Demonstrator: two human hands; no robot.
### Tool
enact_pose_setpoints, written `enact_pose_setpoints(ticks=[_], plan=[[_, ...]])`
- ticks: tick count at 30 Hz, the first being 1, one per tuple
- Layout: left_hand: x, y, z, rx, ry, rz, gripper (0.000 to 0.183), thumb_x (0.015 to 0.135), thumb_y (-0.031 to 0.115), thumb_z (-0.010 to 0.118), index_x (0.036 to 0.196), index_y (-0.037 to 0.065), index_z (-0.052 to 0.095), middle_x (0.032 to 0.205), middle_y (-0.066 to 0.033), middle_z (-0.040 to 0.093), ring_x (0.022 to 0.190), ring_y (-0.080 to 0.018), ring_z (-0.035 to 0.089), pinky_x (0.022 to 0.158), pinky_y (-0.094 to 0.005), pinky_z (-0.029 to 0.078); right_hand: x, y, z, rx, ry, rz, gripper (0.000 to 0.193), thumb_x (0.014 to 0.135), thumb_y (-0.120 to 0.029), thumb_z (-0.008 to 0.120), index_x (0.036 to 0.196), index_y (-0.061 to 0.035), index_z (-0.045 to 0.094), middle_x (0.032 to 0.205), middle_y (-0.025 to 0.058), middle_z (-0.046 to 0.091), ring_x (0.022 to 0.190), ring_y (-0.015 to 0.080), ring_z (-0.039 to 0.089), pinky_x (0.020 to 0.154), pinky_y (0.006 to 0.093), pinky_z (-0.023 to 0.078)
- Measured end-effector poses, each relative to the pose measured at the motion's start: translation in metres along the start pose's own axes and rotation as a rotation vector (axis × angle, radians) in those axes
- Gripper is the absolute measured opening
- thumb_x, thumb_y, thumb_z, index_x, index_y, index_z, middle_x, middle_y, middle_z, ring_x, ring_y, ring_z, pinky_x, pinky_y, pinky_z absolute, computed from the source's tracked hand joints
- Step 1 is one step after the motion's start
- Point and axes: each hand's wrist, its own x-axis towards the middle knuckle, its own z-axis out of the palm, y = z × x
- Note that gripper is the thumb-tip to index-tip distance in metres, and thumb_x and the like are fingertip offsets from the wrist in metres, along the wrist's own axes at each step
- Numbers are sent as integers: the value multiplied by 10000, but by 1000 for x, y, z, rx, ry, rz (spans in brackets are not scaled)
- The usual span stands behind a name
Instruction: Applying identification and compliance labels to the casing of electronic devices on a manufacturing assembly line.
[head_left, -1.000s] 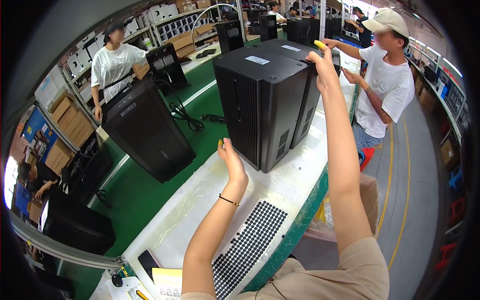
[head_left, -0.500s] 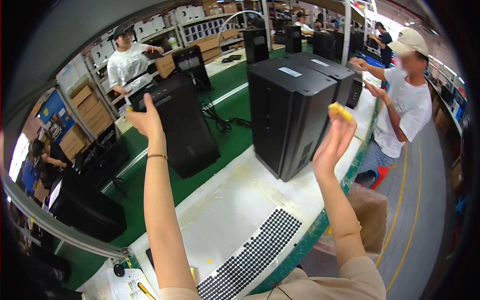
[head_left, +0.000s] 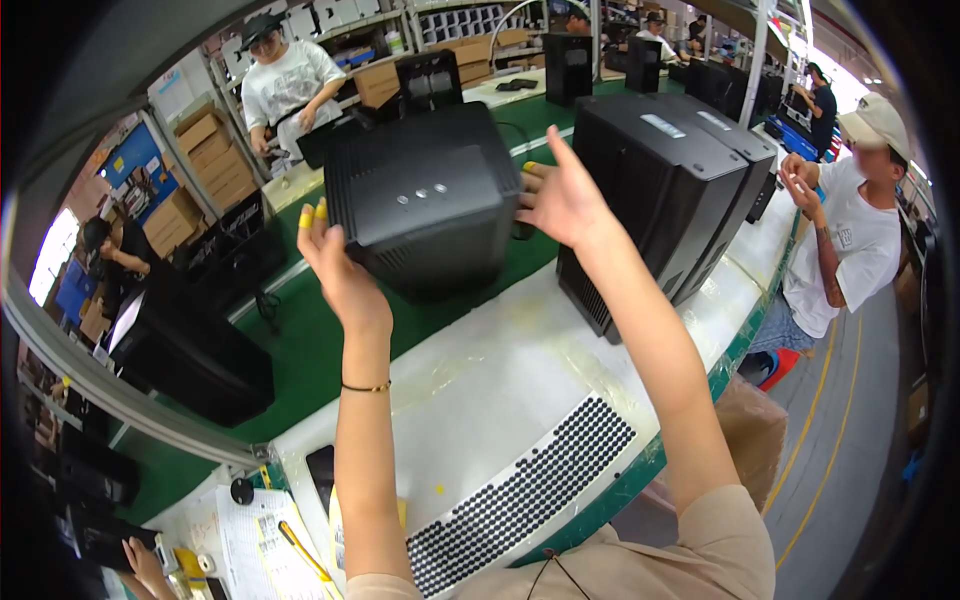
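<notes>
A black computer tower case (head_left: 425, 195) is lifted and tilted above the green conveyor belt (head_left: 330, 350). My left hand (head_left: 335, 265) presses against its left side, yellow finger cots on the fingertips. My right hand (head_left: 560, 195) grips its right side, fingers spread along the edge. A second black tower case (head_left: 660, 180) stands upright on the white bench (head_left: 500, 400) just right of my right hand.
A perforated black side panel (head_left: 520, 495) lies on the bench near me. More black cases (head_left: 190, 350) stand on the belt to the left. A person in a white shirt and cap (head_left: 850, 230) stands at the right; another (head_left: 285, 85) works beyond the belt. Papers (head_left: 250, 545) lie at lower left.
My hands left the upright case at the right and swung left. They now clasp the other black case from both sides and hold it lifted and tilted toward me.
</notes>
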Motion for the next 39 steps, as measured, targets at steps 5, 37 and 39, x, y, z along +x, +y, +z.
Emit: enact_pose_setpoints(ticks=[5, 37, 39], plan=[[-62, -63, -124, -262, -206, -582, 438, 980, 329, 421, 1316, 53, 474, 1286, -73, 539, 1180, -203, 510, 1020, -373, 408, -36, 22, 24, 49, -14, 66, 976, 844, -651, 531, 1415, 100, 281, 1284, 182, 511, 1132, 245, 542, 999, 330, 410], [-165, 107, -82, 652, -242, -90, 1073, 672, 292, 852, 1439, -23, 172, 1361, -175, 344, 1269, -302, 397, 1062, -392, 332, -15, 210, -48, -259, 7, 9, 624, 955, -446, 508, 1420, -51, 381, 1397, 83, 443, 1256, 220, 429, 1057, 343, 343], [-163, 119, -90, 752, -370, -212, 1010, 704, 281, 828, 1432, -28, 199, 1336, -223, 379, 1244, -331, 439, 1048, -380, 358, -65, 191, -61, -369, -24, -29, 608, 970, -419, 485, 1432, -45, 362, 1412, 83, 432, 1263, 217, 425, 1061, 333, 338]])
